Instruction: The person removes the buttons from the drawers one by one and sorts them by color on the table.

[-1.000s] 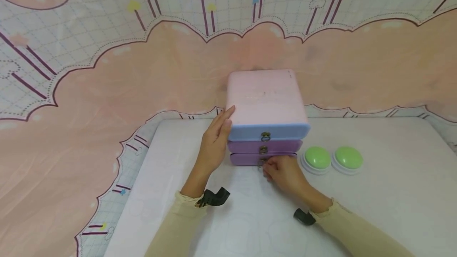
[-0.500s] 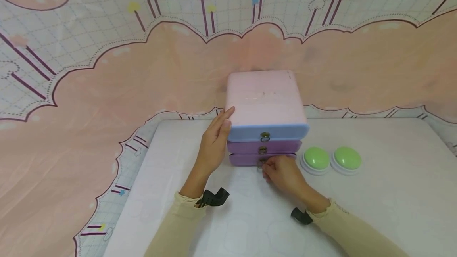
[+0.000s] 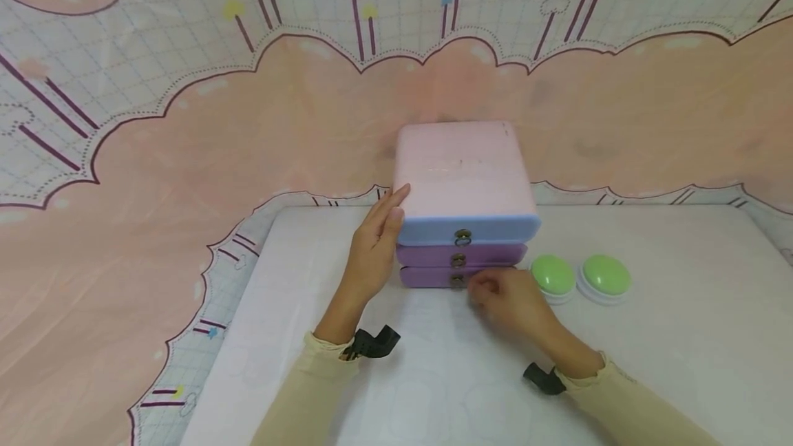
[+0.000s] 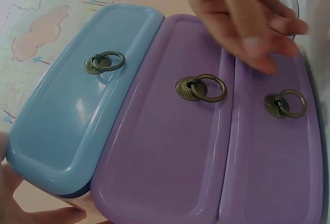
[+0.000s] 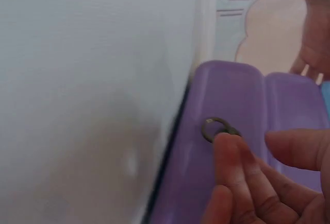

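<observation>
A small chest of drawers [image 3: 461, 171] with a pink top stands at the middle of the table. Its top drawer [image 3: 427, 231] is blue; the two below are purple, and each bears a bronze ring pull. My left hand [image 3: 368, 257] rests flat along the chest's left side, fingers straight. Beside the lowest drawer [image 4: 273, 167] is my right hand [image 3: 511, 301], slightly blurred. In the right wrist view its thumb and fingers stand apart, fingertips right at the lowest ring pull [image 5: 204, 130], with nothing gripped. All drawers look pushed in.
Two round green push buttons, a left one [image 3: 553, 275] and a right one [image 3: 606, 275], sit on white bases right of the chest. The white table [image 3: 681, 336] meets a patterned cloth backdrop [image 3: 297, 129] behind. Black straps are on both wrists.
The right hand has let go of the lowest ring pull and moved a little to the right. The left hand stays on the chest's side.
</observation>
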A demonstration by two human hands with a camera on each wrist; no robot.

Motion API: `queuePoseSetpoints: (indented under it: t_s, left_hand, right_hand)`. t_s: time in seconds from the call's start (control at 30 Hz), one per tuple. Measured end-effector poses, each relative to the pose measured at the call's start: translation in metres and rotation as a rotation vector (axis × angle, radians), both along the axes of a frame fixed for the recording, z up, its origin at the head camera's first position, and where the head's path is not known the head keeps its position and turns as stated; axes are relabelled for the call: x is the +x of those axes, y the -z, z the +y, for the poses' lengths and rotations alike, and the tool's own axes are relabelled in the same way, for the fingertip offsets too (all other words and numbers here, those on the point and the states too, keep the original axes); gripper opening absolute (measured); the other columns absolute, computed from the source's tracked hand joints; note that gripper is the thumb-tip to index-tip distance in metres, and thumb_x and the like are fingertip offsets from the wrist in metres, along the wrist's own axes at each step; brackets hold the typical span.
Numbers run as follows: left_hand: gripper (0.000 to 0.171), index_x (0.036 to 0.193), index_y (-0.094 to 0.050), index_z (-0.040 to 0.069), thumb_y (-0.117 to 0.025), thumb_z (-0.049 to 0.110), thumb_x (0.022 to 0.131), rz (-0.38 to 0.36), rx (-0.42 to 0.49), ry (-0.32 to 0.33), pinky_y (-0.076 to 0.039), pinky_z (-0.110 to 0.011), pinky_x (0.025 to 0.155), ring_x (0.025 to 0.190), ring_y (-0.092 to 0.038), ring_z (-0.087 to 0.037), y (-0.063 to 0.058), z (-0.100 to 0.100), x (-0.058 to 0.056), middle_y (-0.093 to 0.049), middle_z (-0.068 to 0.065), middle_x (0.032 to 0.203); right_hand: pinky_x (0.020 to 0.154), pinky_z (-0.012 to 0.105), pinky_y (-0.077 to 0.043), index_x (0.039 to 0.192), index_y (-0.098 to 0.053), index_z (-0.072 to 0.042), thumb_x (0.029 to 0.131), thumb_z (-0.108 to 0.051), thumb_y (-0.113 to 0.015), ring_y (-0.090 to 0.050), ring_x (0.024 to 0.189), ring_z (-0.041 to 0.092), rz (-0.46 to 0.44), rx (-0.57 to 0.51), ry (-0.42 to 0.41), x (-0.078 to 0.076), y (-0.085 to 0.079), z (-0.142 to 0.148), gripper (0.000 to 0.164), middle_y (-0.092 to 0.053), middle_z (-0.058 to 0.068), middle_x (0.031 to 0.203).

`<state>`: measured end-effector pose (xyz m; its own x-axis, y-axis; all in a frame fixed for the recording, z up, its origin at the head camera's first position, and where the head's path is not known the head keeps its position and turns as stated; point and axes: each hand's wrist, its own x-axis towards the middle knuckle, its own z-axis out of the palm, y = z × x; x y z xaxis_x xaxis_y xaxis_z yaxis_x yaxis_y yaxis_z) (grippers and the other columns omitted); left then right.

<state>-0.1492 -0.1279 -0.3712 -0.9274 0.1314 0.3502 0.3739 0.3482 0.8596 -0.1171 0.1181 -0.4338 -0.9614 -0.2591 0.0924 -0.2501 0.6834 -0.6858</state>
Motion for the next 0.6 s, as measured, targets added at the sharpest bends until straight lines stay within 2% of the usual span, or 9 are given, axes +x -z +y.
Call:
queuePoseSetpoints:
  t_s: [0.17,0.27,0.4,0.6]
  left_hand:
    - [0.043,0.153,-0.049,0.029,-0.039,0.036,0.112,0.004,-0.009,-0.002,-0.024,-0.047,0.127,0.156,-0.025,-0.014,0.000,0.000,0.000,-0.038,0.006,0.163]
    - [0.043,0.153,-0.048,0.029,-0.039,0.036,0.112,0.002,-0.015,-0.004,-0.024,-0.047,0.127,0.156,-0.025,-0.014,-0.001,-0.001,0.000,-0.038,0.007,0.163]
    - [0.043,0.153,-0.048,0.029,-0.040,0.036,0.112,-0.004,-0.016,-0.009,-0.024,-0.046,0.127,0.156,-0.025,-0.013,-0.001,-0.001,0.001,-0.038,0.008,0.163]
    - [0.043,0.153,-0.049,0.027,-0.039,0.036,0.112,0.005,-0.005,0.002,-0.024,-0.047,0.127,0.156,-0.025,-0.014,-0.001,0.000,0.000,-0.039,0.006,0.163]
  right_hand:
    - [0.057,0.023,-0.055,0.107,-0.076,-0.003,0.095,-0.013,-0.072,-0.071,0.067,0.011,0.012,-0.149,-0.011,0.003,-0.009,0.002,0.016,-0.078,0.005,0.083]
    - [0.059,0.023,-0.058,0.113,-0.074,0.000,0.094,-0.014,-0.074,-0.075,0.069,0.016,-0.034,-0.225,-0.010,0.003,-0.011,0.000,0.024,-0.079,0.011,0.089]
    - [0.061,0.024,-0.059,0.112,-0.075,-0.001,0.092,-0.016,-0.076,-0.076,0.069,0.020,-0.071,-0.282,0.013,0.001,-0.012,-0.006,0.025,-0.079,0.012,0.089]
    - [0.061,0.023,-0.057,0.106,-0.075,-0.002,0.091,-0.020,-0.078,-0.075,0.064,0.021,-0.061,-0.338,0.052,-0.002,-0.010,-0.012,0.023,-0.079,0.009,0.082]
